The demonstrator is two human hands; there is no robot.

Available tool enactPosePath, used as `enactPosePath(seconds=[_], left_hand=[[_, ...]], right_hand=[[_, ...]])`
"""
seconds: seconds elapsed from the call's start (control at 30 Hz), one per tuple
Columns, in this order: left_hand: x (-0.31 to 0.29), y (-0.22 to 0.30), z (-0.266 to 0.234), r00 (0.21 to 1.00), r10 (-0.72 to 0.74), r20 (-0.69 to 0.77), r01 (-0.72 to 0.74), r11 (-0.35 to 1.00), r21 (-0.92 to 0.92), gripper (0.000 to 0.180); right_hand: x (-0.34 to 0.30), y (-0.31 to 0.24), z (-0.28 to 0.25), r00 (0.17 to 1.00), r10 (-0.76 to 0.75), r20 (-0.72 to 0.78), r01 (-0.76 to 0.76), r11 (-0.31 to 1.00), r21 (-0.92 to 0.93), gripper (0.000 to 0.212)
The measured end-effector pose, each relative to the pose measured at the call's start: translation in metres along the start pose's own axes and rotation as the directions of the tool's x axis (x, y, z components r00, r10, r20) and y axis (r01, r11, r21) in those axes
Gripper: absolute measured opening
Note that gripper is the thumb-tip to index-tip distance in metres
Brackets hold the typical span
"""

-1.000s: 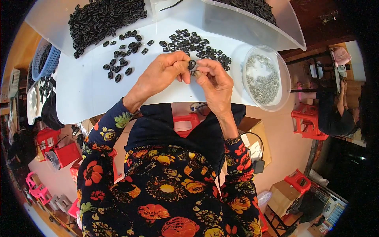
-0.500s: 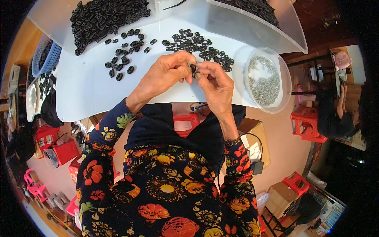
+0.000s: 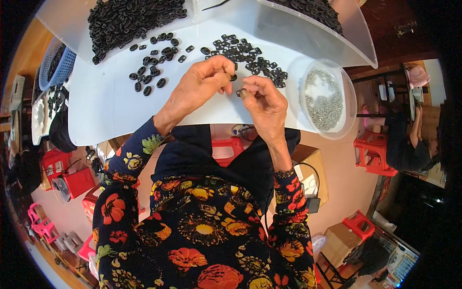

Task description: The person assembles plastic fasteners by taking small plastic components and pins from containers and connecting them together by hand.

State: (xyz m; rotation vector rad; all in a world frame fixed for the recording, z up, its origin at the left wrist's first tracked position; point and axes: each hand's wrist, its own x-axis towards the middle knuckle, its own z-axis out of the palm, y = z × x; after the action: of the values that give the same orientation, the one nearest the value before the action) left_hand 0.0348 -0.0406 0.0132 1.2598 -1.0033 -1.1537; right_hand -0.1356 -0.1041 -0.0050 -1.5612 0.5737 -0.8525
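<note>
Over the near part of the white table (image 3: 159,113), my left hand (image 3: 204,82) pinches a small black oval plastic piece (image 3: 234,76) between thumb and fingers. My right hand (image 3: 266,101) is just to its right, a small gap between them. Its thumb and forefinger are closed on a small dark piece (image 3: 240,93), too small to tell its kind. Beyond my left hand lie loose black two-holed oval pieces (image 3: 147,90). Past both hands spreads a heap of smaller flat black two-holed pieces (image 3: 262,65).
A round clear tub (image 3: 350,108) of small silvery metal pins (image 3: 325,113) stands at the table's right end. Translucent bins at the back hold many black pieces (image 3: 130,24). A blue basket (image 3: 67,65) is at far left. Another person (image 3: 409,139) sits at far right.
My hands have drawn apart from where they met around the black piece. My left hand keeps the black piece; the right has moved slightly down and right with the small dark piece.
</note>
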Motion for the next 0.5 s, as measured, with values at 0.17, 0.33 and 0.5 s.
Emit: enactPosePath(seconds=[0.17,0.33,0.5], left_hand=[[-0.001,-0.008,0.004,1.000,-0.020,-0.023,0.020,1.000,-0.004,0.012],[-0.002,-0.010,0.000,0.997,-0.061,0.050,0.059,0.998,0.036,0.013],[-0.002,-0.016,-0.001,0.982,-0.175,0.073,0.189,0.934,-0.304,0.016]], right_hand=[[0.000,0.004,0.001,0.998,0.031,-0.063,-0.027,0.998,0.060,0.024],[0.000,0.004,0.000,0.997,0.021,-0.074,-0.019,1.000,0.023,0.025],[0.000,0.006,0.000,0.998,0.032,-0.061,-0.031,0.999,0.016,0.024]])
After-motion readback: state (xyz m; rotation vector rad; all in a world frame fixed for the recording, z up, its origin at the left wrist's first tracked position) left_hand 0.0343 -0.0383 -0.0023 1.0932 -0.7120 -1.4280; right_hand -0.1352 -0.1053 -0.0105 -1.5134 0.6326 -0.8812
